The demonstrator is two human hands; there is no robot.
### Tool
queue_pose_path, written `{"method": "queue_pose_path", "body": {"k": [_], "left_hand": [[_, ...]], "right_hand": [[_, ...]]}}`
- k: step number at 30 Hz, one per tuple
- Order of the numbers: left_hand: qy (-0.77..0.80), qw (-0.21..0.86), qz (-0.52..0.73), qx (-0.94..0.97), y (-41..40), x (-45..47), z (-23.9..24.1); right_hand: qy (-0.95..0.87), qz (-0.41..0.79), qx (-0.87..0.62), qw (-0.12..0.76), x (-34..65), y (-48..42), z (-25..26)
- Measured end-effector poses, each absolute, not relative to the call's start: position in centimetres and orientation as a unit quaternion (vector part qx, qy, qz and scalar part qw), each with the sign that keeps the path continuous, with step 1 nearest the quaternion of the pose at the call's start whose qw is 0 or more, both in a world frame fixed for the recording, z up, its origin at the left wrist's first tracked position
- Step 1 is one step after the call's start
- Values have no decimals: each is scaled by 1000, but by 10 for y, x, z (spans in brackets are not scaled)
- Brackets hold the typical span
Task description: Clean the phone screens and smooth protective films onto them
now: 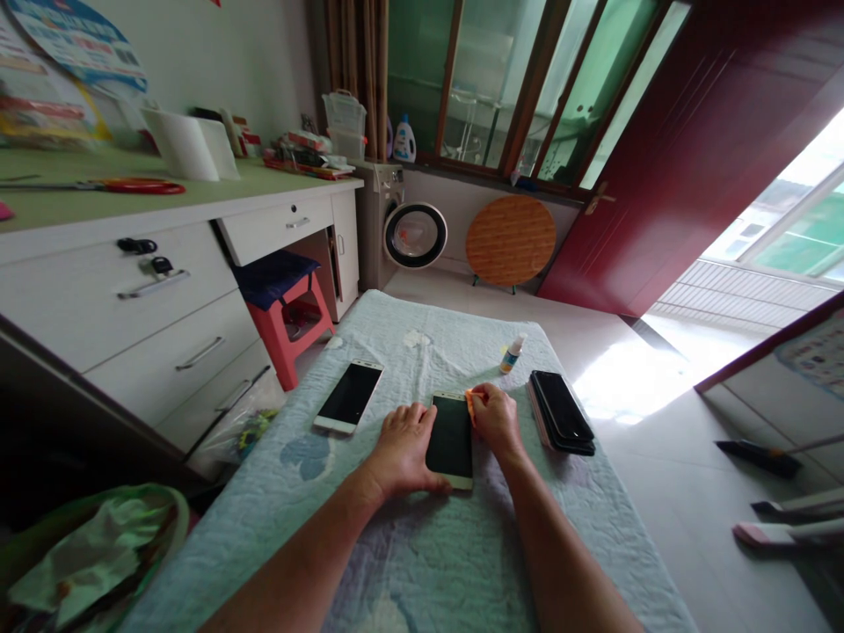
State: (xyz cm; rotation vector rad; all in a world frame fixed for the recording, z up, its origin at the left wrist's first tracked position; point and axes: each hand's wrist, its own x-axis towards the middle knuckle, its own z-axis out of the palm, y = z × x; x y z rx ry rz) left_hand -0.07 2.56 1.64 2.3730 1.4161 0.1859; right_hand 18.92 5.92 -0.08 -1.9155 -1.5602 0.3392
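Note:
A phone (pixel 450 438) with a dark screen and pale frame lies flat in the middle of a quilted light-blue table cover (pixel 422 563). My left hand (pixel 401 448) rests against its left edge, fingers curled along the side, holding it in place. My right hand (pixel 496 419) sits at the phone's upper right corner, fingers pinched on a small orange piece (pixel 470 401). A second white-framed phone (pixel 348 396) lies to the left, apart from both hands.
A stack of dark phones (pixel 562 411) lies at the right of the cover, with a small dropper bottle (pixel 512 355) behind. A white drawer desk (pixel 151 290) and red stool (pixel 290 330) stand left; a plastic bag (pixel 92 545) sits near left. Bright floor lies right.

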Motion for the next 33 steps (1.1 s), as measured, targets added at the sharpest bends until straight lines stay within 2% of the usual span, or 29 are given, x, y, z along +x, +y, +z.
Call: {"method": "queue_pose_path", "body": {"k": [6, 13, 28, 33], "left_hand": [[508, 181, 71, 839, 26, 0, 12], [513, 182, 69, 836, 24, 1, 18], [520, 218, 79, 822, 20, 2, 26], [570, 196, 98, 792, 17, 6, 20]], "right_hand": [[-621, 145, -722, 269, 186, 76, 5], [-702, 109, -678, 192, 167, 88, 9], [-816, 138, -540, 152, 140, 93, 16], [-825, 147, -525, 145, 138, 86, 13]]}}
